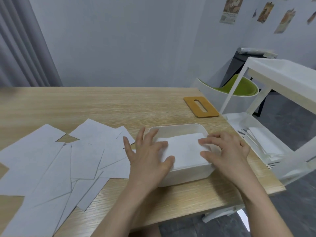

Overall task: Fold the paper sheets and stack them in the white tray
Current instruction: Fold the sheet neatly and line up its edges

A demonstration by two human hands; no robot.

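My left hand and right hand, fingers spread, press the folded sheet into the white tray; uneven pressure could skew it toward three o'clock.

White tray: one, on the wooden table: one. Folded paper in the tray: a stack, layers too close to count. Loose paper sheets overlapping on the table: about eight, exact number unclear. Wooden lid with slot: one. Hands: two, left hand and right hand. White shelf unit: one. Green chair: one. Wall pictures: at least four.
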